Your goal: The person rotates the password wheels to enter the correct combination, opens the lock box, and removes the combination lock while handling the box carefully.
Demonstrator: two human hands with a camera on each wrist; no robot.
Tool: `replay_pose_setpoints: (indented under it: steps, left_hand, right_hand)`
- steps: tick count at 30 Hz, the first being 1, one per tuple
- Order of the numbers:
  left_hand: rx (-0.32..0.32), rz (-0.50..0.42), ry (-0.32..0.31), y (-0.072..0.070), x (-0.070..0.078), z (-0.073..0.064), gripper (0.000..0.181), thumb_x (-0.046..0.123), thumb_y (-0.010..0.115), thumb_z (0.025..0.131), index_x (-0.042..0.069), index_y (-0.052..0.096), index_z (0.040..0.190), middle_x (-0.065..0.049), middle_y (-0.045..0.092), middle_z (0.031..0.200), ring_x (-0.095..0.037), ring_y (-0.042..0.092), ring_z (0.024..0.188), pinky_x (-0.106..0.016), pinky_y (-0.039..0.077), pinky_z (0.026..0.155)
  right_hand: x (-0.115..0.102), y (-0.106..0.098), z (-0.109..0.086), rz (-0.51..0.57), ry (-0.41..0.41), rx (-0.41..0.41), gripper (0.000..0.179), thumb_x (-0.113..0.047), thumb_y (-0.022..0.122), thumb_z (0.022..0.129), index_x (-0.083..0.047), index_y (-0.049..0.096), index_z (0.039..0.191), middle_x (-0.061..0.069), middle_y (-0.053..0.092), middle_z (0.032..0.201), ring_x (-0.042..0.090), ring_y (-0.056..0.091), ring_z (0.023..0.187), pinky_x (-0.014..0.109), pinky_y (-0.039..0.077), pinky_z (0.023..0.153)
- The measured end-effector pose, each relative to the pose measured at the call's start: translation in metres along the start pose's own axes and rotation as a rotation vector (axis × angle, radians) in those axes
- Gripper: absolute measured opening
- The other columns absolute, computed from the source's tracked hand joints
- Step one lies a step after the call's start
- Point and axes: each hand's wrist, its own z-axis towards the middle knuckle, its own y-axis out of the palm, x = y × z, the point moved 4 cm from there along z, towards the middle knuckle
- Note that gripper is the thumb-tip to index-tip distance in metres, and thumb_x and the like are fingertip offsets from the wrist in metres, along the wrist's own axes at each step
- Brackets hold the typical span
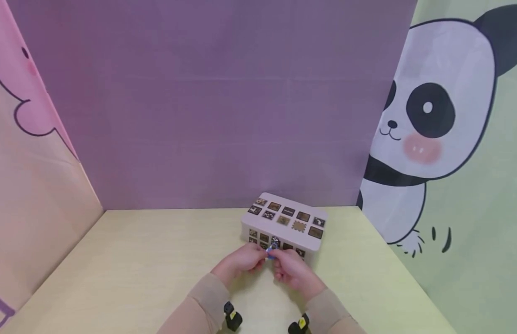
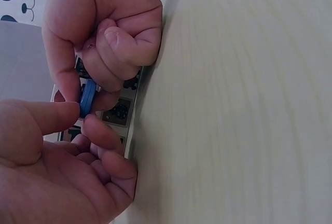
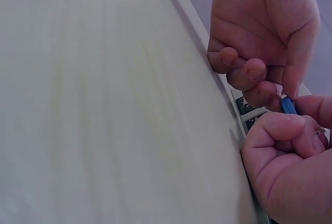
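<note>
A pale tin box (image 1: 283, 218) printed with small dark square pictures stands on the table, a metal clasp (image 1: 275, 241) on its front. At the clasp is a small blue padlock (image 2: 87, 98). My left hand (image 1: 244, 258) pinches it from the left between thumb and forefinger. From the other side my right hand (image 1: 294, 270) grips it with thumb and bent forefinger, the other fingers curled in. A tiny shiny bit (image 3: 322, 130) shows among the right hand's curled fingers. In the right wrist view the padlock is mostly covered by fingertips.
The box sits near the back of the pale wooden table (image 1: 158, 260), close to a purple cloth backdrop (image 1: 221, 102). A panda-printed panel (image 1: 450, 139) stands on the right, a pink-figured panel (image 1: 37, 185) on the left. Both wrists carry small black devices (image 1: 232, 317).
</note>
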Motion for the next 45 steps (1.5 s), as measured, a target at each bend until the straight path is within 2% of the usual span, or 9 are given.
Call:
replay_pose_setpoints:
  steps: [17, 32, 45]
  left_hand:
    - [0.003, -0.013, -0.005, -0.0007, 0.0024, -0.0001, 0.027, 0.01, 0.054, 0.098, -0.001, 0.058, 0.074, -0.002, 0.05, 0.063, -0.012, 0.039, 0.052, -0.024, 0.032, 0.05]
    - [-0.008, -0.014, -0.01, 0.0002, 0.0006, -0.0004, 0.027, 0.011, 0.054, 0.099, -0.001, 0.057, 0.074, -0.002, 0.049, 0.063, -0.011, 0.038, 0.051, -0.024, 0.031, 0.049]
    - [-0.005, -0.006, -0.006, -0.0001, 0.0015, -0.0008, 0.03, 0.011, 0.054, 0.099, -0.002, 0.057, 0.073, -0.002, 0.048, 0.061, -0.01, 0.036, 0.049, -0.022, 0.03, 0.046]
  right_hand:
    - [0.0033, -0.0024, 0.0057, 0.011, 0.01, 0.003, 0.017, -0.02, 0.059, 0.1, -0.004, 0.065, 0.099, -0.008, 0.04, 0.059, 0.007, 0.036, 0.051, 0.021, 0.037, 0.05]
    - [0.0014, 0.0004, 0.0021, 0.008, 0.024, 0.003, 0.016, -0.021, 0.059, 0.1, -0.007, 0.063, 0.095, -0.009, 0.039, 0.06, 0.006, 0.034, 0.051, 0.021, 0.034, 0.05]
    - [0.002, -0.0019, 0.0021, -0.01, 0.021, 0.012, 0.02, -0.024, 0.058, 0.102, -0.004, 0.063, 0.103, -0.008, 0.041, 0.061, 0.007, 0.036, 0.052, 0.021, 0.038, 0.051]
